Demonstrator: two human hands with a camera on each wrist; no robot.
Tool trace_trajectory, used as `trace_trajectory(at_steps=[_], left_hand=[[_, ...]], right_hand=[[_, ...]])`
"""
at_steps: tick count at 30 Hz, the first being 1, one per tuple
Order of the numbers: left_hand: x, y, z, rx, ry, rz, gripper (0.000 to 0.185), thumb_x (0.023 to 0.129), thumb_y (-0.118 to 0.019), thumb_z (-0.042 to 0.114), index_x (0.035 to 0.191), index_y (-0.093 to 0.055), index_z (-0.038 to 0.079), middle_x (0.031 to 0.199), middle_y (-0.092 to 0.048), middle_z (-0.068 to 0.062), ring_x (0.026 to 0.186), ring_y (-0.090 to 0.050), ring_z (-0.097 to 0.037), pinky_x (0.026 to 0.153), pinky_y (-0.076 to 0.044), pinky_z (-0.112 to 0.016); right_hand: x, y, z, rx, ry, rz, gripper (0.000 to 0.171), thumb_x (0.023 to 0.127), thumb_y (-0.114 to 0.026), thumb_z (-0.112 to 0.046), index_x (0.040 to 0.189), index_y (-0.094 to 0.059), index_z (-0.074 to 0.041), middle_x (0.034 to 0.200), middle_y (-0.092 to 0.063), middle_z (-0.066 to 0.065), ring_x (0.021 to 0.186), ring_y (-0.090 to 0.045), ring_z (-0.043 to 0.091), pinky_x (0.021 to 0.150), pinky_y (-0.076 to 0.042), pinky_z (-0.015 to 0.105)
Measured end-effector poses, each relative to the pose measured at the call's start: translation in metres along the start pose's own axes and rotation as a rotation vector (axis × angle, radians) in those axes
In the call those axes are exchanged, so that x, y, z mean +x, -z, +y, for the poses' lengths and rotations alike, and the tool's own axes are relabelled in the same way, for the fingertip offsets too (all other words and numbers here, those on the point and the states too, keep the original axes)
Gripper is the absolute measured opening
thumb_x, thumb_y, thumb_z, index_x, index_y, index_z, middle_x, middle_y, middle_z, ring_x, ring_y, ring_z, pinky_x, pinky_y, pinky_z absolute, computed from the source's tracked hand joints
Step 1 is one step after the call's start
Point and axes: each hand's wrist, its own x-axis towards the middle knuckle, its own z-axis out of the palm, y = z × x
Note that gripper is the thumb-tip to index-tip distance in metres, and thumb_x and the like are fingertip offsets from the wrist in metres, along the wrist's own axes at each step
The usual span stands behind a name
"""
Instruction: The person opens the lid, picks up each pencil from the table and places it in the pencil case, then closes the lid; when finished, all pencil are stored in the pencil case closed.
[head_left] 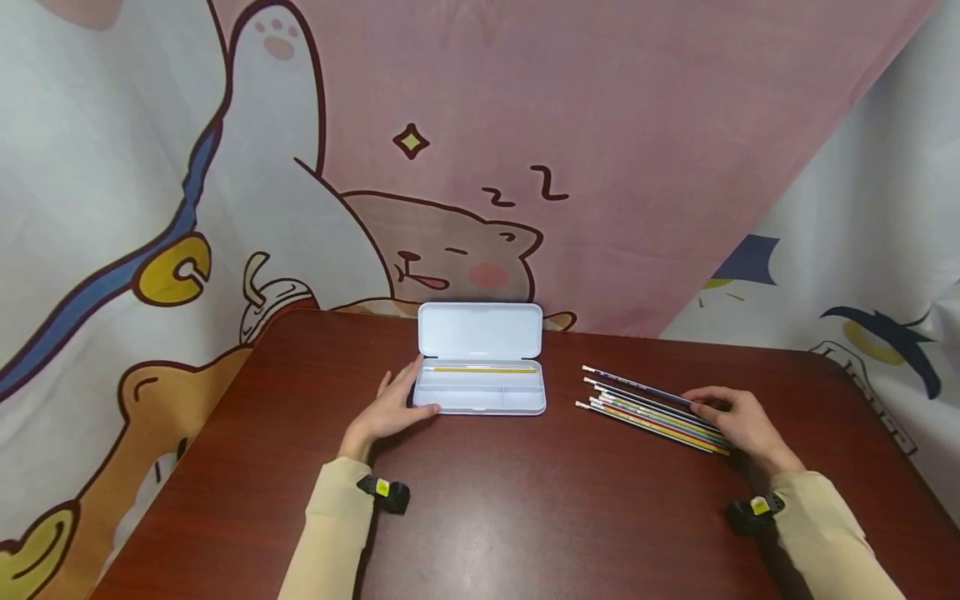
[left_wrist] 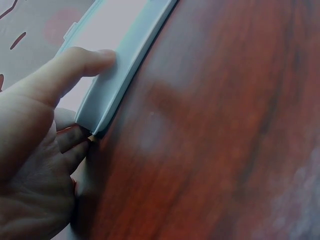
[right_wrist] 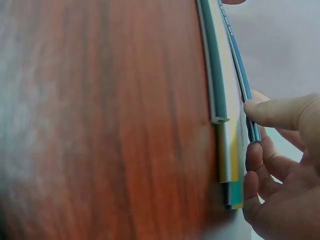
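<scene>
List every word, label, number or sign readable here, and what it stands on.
"Z Z": two dark letters on the pink cartoon backdrop cloth, above the sleeping bear.
Nothing readable on the white plastic pencil case.
Any print on the loose coloured pencils is too small to read.

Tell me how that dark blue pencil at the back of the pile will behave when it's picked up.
The blue pencil looks thin, straight and stiff, so it should lift as one rigid stick and probably weighs little. Its slim, seemingly round shaft could roll on the smooth table if nudged. The right hand pinches only its end, so the far tip may dip.
</scene>
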Motion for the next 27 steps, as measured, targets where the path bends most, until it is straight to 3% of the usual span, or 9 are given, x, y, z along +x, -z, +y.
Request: trace_trajectory(at_steps=[10, 20, 27], left_hand=[[-0.001, 0.000, 0.002, -0.010, -0.006, 0.004, 0.092, 0.086, -0.070, 0.029, 0.154, -0.013, 0.002, 0.155, -0.023, -0.020, 0.143, -0.018, -0.035, 0.111, 0.004, -0.058], [0.000, 0.001, 0.002, -0.017, 0.006, -0.003, 0.093, 0.087, -0.070, 0.029, 0.154, -0.013, 0.000, 0.156, -0.022, -0.021, 0.143, -0.017, -0.034, 0.111, 0.004, -0.058], [-0.001, 0.002, 0.004, -0.023, 0.016, -0.006, 0.093, 0.086, -0.070, 0.028, 0.152, -0.013, -0.003, 0.155, -0.023, -0.022, 0.143, -0.017, -0.035, 0.112, 0.004, -0.057]], right_hand=[[-0.006, 0.001, -0.013, -0.013, 0.000, 0.004, 0.026, 0.096, -0.061, -0.016, 0.115, -0.067, 0.000, 0.109, -0.064, 0.021, 0.085, -0.056, 0.020, 0.064, -0.047, 0.024], [-0.011, -0.009, -0.025, -0.008, 0.134, 0.043, 0.019, 0.093, -0.065, -0.008, 0.109, -0.070, -0.001, 0.105, -0.066, 0.017, 0.081, -0.055, 0.009, 0.063, -0.044, 0.019], [-0.012, -0.019, -0.035, -0.008, 0.171, 0.060, 0.017, 0.090, -0.067, -0.005, 0.107, -0.071, -0.003, 0.104, -0.066, 0.015, 0.084, -0.055, 0.008, 0.065, -0.044, 0.019]])
